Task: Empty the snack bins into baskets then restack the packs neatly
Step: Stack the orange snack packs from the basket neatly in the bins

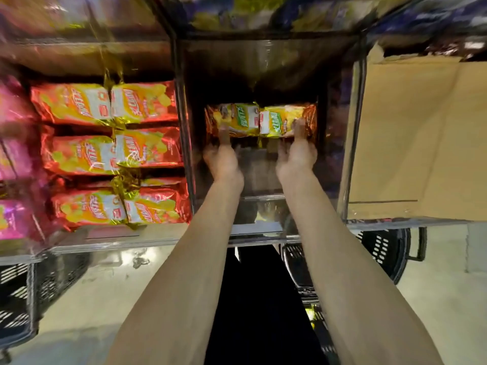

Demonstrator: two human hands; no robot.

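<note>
— Where are our hands?
— Inside the clear bin (258, 229). Our left hand (224, 156) has its thumb on the left green snack pack (234, 118), our right hand (296, 151) on the right green snack pack (286, 118). The fingers are hidden, so we cannot tell whether either grip is closed.
— What's the risk?
— The foil looks slick. With a loose hold, the packs could slip and miss the black basket (384, 246) below our right wrist.
</note>
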